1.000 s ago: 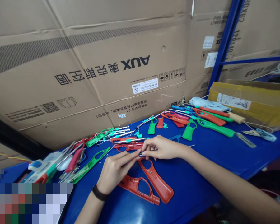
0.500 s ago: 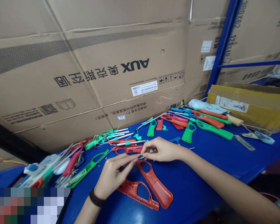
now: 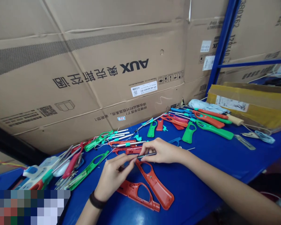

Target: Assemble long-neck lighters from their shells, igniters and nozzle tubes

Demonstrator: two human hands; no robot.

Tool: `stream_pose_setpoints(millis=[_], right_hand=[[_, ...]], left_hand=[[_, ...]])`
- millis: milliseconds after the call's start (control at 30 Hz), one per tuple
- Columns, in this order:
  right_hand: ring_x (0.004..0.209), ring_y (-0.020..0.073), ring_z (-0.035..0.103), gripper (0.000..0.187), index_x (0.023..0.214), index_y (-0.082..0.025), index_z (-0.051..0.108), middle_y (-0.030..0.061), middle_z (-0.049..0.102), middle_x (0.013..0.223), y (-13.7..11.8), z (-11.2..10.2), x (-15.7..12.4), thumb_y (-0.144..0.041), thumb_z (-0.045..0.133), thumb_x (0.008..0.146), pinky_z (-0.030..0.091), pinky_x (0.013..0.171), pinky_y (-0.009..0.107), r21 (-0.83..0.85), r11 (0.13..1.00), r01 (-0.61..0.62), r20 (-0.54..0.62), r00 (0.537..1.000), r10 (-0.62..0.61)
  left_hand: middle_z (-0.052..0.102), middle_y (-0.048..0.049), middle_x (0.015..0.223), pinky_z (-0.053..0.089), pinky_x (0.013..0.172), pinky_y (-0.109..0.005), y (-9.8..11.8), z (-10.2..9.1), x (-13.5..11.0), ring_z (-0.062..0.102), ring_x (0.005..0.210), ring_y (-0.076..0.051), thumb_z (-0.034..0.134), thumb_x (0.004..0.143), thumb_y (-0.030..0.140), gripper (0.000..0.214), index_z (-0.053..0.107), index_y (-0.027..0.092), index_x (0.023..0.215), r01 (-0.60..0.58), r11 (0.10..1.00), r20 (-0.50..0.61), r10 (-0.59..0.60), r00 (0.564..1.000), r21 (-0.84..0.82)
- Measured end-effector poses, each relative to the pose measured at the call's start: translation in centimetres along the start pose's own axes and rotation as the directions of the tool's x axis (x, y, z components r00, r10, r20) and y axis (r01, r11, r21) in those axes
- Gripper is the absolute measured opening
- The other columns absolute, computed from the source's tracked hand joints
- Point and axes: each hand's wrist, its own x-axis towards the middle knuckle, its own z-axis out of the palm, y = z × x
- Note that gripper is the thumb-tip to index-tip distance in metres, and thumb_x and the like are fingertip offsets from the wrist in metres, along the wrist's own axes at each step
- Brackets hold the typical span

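Observation:
Over the blue table, my left hand (image 3: 114,175) and my right hand (image 3: 163,151) meet around a thin metal tube (image 3: 148,154). Fingers of both hands pinch it, the left at its left end and the right farther along. Much of the tube is hidden by the fingers. Just below lie two orange lighter shell halves: one half (image 3: 162,191) has its top under my left fingertips, and the other half (image 3: 128,189) rests beside my left wrist. Behind my fingers is a red lighter shell (image 3: 131,150).
Green lighter shells (image 3: 91,167) and metal tubes lie at the left near a white power strip (image 3: 34,175). More coloured lighters (image 3: 215,128) are heaped at the back right, with a blade (image 3: 244,142) beside them. A large cardboard box (image 3: 96,62) walls the back.
The metal tube shows more between my fingers now, as the right fingers have shifted slightly. My left hand stays nearly in place, and the view has moved a little.

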Motion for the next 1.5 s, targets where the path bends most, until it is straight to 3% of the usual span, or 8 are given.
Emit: stream_pose_setpoints(millis=[300,433,533,767,867,1033,1233,1500], right_hand=[[0.079,0.0150,0.063,0.016,0.096,-0.025,0.068,0.0004,0.070,0.092,-0.4,-0.5,-0.2,-0.035,0.062,0.086,0.044,0.067,0.025,-0.283,0.956,0.078,-0.032,0.995,-0.091],[0.066,0.0120,0.060,0.024,0.102,-0.019,0.061,0.0010,0.067,0.084,-0.2,-0.3,-0.1,-0.022,0.067,0.079,0.046,0.058,0.022,-0.144,0.989,0.034,-0.040,0.998,-0.040],[0.065,0.0117,0.060,0.016,0.095,-0.016,0.061,0.0018,0.067,0.080,0.0,-0.3,0.0,-0.015,0.063,0.079,0.047,0.059,0.022,-0.081,0.997,-0.006,-0.067,0.998,0.000],[0.084,0.0172,0.066,0.015,0.097,-0.027,0.070,0.0002,0.071,0.095,-0.4,-1.4,-0.5,-0.026,0.064,0.083,0.045,0.070,0.027,-0.384,0.923,0.032,-0.084,0.994,-0.070],[0.083,0.0164,0.066,0.015,0.097,-0.025,0.070,0.0007,0.072,0.093,-0.4,-1.3,-0.4,-0.027,0.065,0.083,0.046,0.071,0.026,-0.321,0.947,0.023,-0.086,0.995,-0.053],[0.075,0.0142,0.066,0.013,0.089,-0.018,0.067,0.0025,0.072,0.082,-0.4,-1.1,-0.2,-0.028,0.068,0.081,0.047,0.067,0.023,-0.122,0.992,-0.013,-0.106,0.994,0.000],[0.074,0.0141,0.065,0.011,0.087,-0.018,0.067,0.0017,0.071,0.082,-0.3,-1.0,-0.3,-0.029,0.067,0.083,0.046,0.066,0.024,-0.208,0.976,0.063,-0.093,0.992,-0.084],[0.079,0.0142,0.065,0.008,0.086,-0.019,0.067,0.0021,0.072,0.087,-0.4,-1.1,-0.4,-0.027,0.063,0.086,0.047,0.071,0.025,-0.294,0.945,0.140,-0.058,0.985,-0.163]], left_hand=[[0.074,-0.0008,0.078,0.048,0.055,-0.019,0.2,-0.5,0.3,0.064,0.059,-0.012,0.058,0.087,0.027,0.016,0.072,0.021,0.093,0.050,0.998,-0.010,-0.050,0.999,-0.028],[0.074,0.0003,0.075,0.047,0.054,-0.018,0.3,-0.7,0.3,0.064,0.057,-0.011,0.060,0.086,0.027,0.014,0.072,0.021,0.091,0.085,0.996,-0.062,-0.086,0.994,-0.020],[0.074,0.0003,0.072,0.046,0.052,-0.018,0.2,-0.8,0.4,0.063,0.055,-0.011,0.060,0.086,0.028,0.014,0.072,0.020,0.089,0.105,0.994,-0.090,-0.106,0.990,-0.016],[0.074,0.0009,0.078,0.044,0.050,-0.018,-0.3,-0.6,0.0,0.060,0.052,-0.009,0.061,0.086,0.026,0.015,0.072,0.022,0.095,0.082,0.996,-0.025,-0.083,0.996,-0.019],[0.075,0.0004,0.083,0.046,0.054,-0.018,-0.4,-0.6,-0.1,0.062,0.057,-0.009,0.061,0.086,0.025,0.016,0.072,0.023,0.096,0.083,0.996,-0.025,-0.084,0.996,-0.028],[0.072,0.0009,0.067,0.043,0.048,-0.019,0.2,-0.9,0.3,0.060,0.051,-0.010,0.060,0.085,0.031,0.017,0.072,0.019,0.090,0.186,0.978,-0.033,-0.190,0.981,-0.098],[0.069,0.0009,0.057,0.039,0.042,-0.019,0.9,-1.1,0.7,0.054,0.043,-0.010,0.060,0.084,0.035,0.022,0.072,0.017,0.084,0.296,0.937,0.023,-0.297,0.955,-0.184],[0.069,0.0014,0.058,0.037,0.042,-0.019,0.9,-1.0,0.4,0.047,0.042,-0.008,0.060,0.084,0.033,0.020,0.073,0.018,0.086,0.228,0.968,-0.003,-0.229,0.973,-0.110]])
